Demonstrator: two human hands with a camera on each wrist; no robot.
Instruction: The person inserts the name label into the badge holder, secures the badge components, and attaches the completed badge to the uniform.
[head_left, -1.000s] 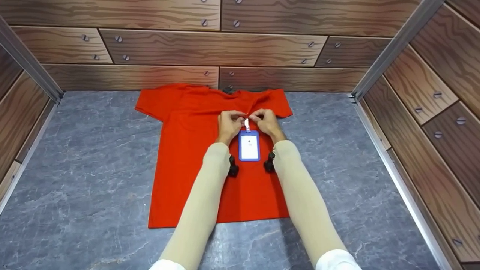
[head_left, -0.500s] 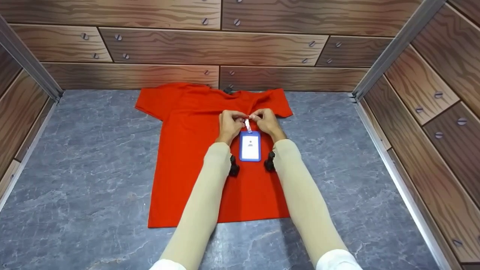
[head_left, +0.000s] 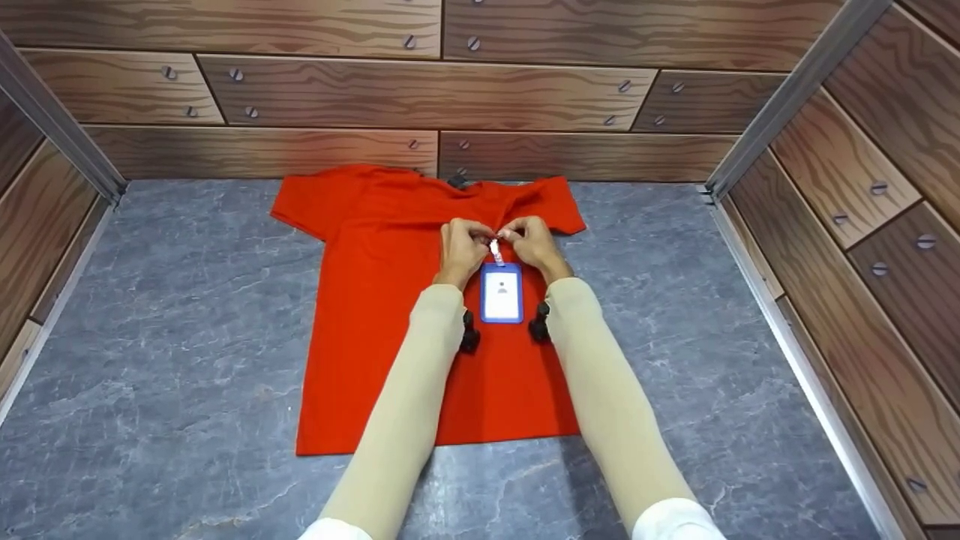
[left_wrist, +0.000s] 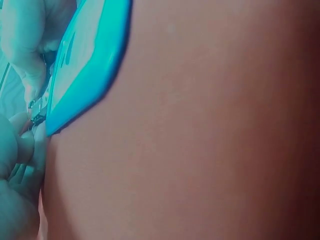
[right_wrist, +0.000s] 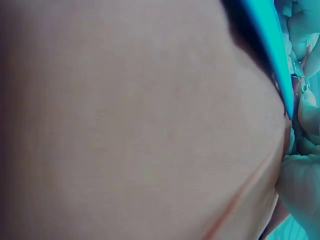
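A red T-shirt point(head_left: 375, 322) lies spread on the grey surface. A blue-framed badge holder point(head_left: 502, 294) with a white card hangs over its chest from a clear strap and a small metal clip point(right_wrist: 302, 82). My left hand point(head_left: 463, 251) pinches a raised fold of the shirt by the clip; in the right wrist view, a bit of red shows between its fingers. My right hand point(head_left: 534, 244) faces it from the right, thumb and fingertips pinching the metal clip. The fingers partly hide where clip and cloth meet.
The grey marble-patterned surface point(head_left: 187, 315) surrounds the shirt. Wood-print walls point(head_left: 427, 94) with metal corner posts stand at the back and both sides. A small dark object point(head_left: 457, 181) lies behind the shirt's collar.
The badge holder has swung slightly to the right, and its card's printed figure shows more clearly. Both hands stay at the clip, with the left shifted a little to the right.
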